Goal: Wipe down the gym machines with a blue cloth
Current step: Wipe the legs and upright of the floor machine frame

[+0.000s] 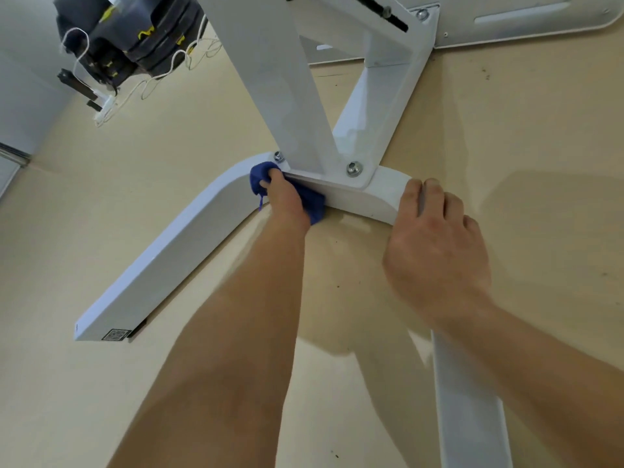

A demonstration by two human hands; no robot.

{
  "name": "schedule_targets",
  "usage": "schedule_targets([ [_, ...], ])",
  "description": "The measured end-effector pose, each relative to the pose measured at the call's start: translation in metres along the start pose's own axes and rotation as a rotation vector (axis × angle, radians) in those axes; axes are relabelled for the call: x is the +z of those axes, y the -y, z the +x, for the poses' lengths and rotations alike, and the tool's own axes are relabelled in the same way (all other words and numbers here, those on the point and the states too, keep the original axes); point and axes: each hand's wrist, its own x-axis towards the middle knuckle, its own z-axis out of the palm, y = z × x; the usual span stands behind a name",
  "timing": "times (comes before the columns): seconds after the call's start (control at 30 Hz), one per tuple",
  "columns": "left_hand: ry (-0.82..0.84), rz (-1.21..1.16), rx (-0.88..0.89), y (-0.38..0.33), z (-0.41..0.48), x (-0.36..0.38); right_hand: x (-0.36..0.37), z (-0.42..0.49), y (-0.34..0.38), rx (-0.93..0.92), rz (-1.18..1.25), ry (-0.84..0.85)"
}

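Observation:
A white gym machine stands on a beige floor; its curved base leg (175, 251) runs from lower left up to a bolted plate (353, 168) under two slanted uprights (287, 82). My left hand (287, 201) grips a bunched blue cloth (260, 177) and presses it against the base's bend, just below the left bolt. My right hand (435, 244) rests on the base's right section, fingers curled over its top edge. Part of the cloth is hidden under my left hand.
Another white base bar (469, 400) runs down to the lower right. A second white flat base (523, 21) lies at the top right. A dark bag (125, 38) with white cables (111, 106) sits on the floor at the top left, next to a wall.

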Motion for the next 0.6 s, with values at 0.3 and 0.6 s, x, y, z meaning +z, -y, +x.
schedule_targets([
  [0.3,0.332,0.011,-0.144,0.03,-0.152,0.002,-0.009,0.0,-0.002,0.011,0.111,0.037],
  [0.6,0.656,0.201,-0.103,0.059,-0.246,-0.017,-0.006,0.005,-0.039,-0.072,0.65,0.048],
])
